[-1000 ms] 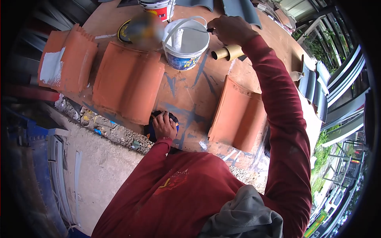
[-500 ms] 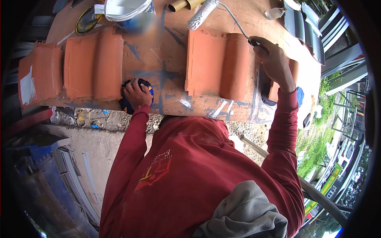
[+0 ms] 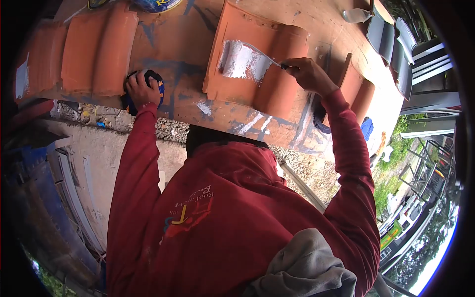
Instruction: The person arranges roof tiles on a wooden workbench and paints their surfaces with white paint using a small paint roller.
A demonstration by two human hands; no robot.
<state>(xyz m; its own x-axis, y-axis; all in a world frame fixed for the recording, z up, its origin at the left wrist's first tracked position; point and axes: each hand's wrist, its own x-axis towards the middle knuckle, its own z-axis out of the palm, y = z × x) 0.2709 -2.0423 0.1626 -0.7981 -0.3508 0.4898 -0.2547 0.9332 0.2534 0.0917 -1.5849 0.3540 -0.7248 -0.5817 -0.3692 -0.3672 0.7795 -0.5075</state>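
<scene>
My right hand [image 3: 309, 75] is closed round the dark handle of a paint roller [image 3: 231, 58], whose thin metal frame reaches left. The roller lies against an orange clay tile [image 3: 282, 91], at the left end of a patch of white paint [image 3: 252, 65] on its surface. Near the table's front edge, my left hand [image 3: 143, 90] rests with bent fingers on a dark blue cloth bundle [image 3: 159, 84], touching its top. Whether the fingers grip the cloth is hard to tell. The bundle sits beside the lower right corner of another orange tile [image 3: 99, 54].
A white-marked tile [image 3: 42, 62] stands at the far left. The bucket [image 3: 157, 4] is cut off at the top. More tiles [image 3: 363, 99] lie at the right, beyond them grey tiles [image 3: 388, 44] and a clear bottle [image 3: 356, 16]. The wooden table [image 3: 185, 74] has grey paint streaks.
My right hand has brought the roller from the bucket down onto the middle tile, where a white patch now shows. My left hand remains on the cloth bundle. The view has shifted.
</scene>
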